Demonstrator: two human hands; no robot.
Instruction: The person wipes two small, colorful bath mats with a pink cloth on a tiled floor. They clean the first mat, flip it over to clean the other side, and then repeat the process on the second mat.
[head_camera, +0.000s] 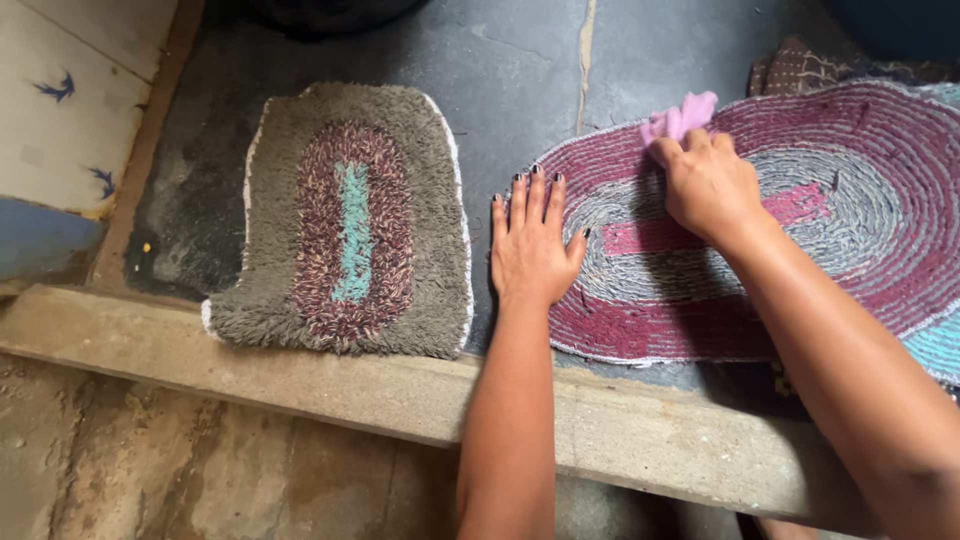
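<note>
My left hand (533, 240) lies flat, fingers spread, on the left edge of an oval braided mat (850, 260) in maroon, grey and pink. My right hand (705, 185) is closed around a small pink cloth (683, 115) and presses it onto the top of that mat. To the left lies a shaggy mat (350, 220), grey-brown with a maroon ring and a teal strip in the middle; neither hand touches it.
Both mats rest on a dark stone floor (520, 80) with a pale crack line. A long concrete step edge (300, 375) runs across in front of them. A tiled wall with blue bird marks (70, 100) stands at the left. Another patterned cloth (800, 65) lies at the top right.
</note>
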